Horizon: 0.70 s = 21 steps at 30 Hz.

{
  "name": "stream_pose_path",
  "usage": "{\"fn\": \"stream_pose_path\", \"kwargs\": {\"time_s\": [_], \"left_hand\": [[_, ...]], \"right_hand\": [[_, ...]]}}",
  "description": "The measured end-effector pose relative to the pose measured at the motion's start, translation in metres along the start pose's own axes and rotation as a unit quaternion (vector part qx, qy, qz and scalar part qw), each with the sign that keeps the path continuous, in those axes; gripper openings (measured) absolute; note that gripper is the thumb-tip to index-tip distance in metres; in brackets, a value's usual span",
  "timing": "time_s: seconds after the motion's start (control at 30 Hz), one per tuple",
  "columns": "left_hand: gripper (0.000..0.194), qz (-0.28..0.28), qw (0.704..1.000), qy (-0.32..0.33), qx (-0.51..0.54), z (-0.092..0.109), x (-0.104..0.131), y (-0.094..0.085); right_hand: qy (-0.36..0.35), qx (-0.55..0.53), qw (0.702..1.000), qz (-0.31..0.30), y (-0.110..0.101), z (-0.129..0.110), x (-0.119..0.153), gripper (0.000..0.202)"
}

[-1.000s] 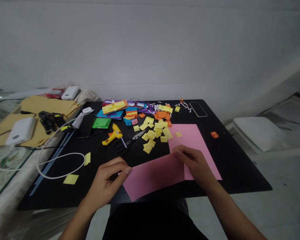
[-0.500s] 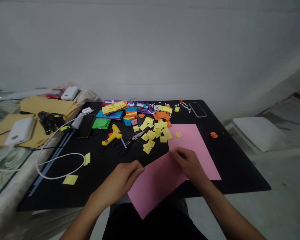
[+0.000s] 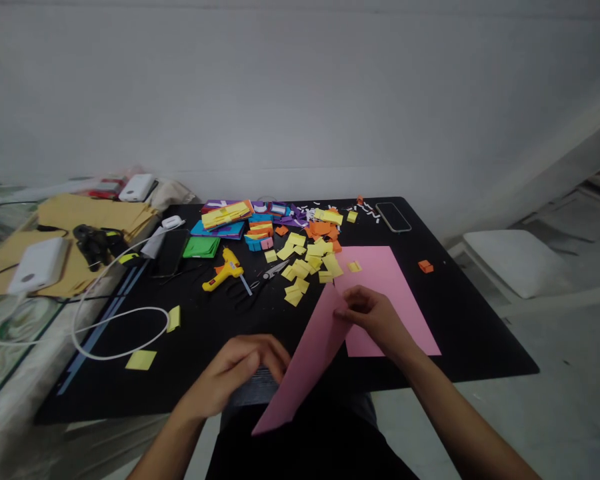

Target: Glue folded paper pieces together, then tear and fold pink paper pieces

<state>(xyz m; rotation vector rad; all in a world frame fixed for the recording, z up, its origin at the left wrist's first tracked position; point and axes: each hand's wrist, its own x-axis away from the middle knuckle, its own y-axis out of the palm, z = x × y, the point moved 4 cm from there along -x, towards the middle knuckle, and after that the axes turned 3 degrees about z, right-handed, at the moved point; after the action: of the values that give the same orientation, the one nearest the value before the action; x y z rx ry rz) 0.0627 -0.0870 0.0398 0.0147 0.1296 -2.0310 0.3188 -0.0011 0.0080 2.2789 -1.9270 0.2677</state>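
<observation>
My right hand [image 3: 373, 316] pinches the upper right edge of a pink sheet [image 3: 307, 363], which hangs tilted over the table's front edge. At the sheet's left side is my left hand [image 3: 243, 370], its fingers bent and their tips partly behind the paper; whether they touch it is unclear. A second pink sheet [image 3: 397, 293] lies flat on the black table, just beyond my right hand. One small folded yellow piece [image 3: 355, 267] rests on that flat sheet. Many yellow slips [image 3: 300, 268] are scattered to its left.
Left of the slips lie scissors [image 3: 275, 270], a yellow glue gun [image 3: 226, 270] and green paper [image 3: 201, 247]. A white cable [image 3: 120, 313] loops over the left side near two yellow notes. A phone [image 3: 393, 217] and an orange piece [image 3: 426, 267] are at the right.
The held pink sheet has turned more edge-on and narrower in view. My left hand's grip at its left edge has changed, with the fingers now reaching partly behind it.
</observation>
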Motion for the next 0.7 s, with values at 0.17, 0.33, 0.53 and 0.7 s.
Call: {"fn": "stream_pose_path", "kwargs": {"time_s": [0.17, 0.33, 0.53, 0.7], "left_hand": [[0.047, 0.107, 0.993, -0.02, 0.053, -0.018, -0.029, 0.015], [0.046, 0.124, 0.991, 0.047, 0.012, -0.015, -0.047, 0.017], [0.028, 0.145, 0.986, 0.082, 0.01, -0.012, -0.053, 0.017], [0.027, 0.146, 0.983, 0.109, 0.014, -0.01, -0.054, 0.02]], "right_hand": [[0.0, 0.005, 0.996, -0.094, 0.028, -0.005, -0.006, 0.047], [-0.056, 0.009, 0.989, -0.136, 0.048, -0.012, -0.009, 0.04], [-0.137, 0.059, 0.987, -0.058, 0.05, -0.022, -0.007, 0.025], [-0.152, 0.086, 0.983, -0.059, 0.049, -0.027, -0.003, 0.02]]}}
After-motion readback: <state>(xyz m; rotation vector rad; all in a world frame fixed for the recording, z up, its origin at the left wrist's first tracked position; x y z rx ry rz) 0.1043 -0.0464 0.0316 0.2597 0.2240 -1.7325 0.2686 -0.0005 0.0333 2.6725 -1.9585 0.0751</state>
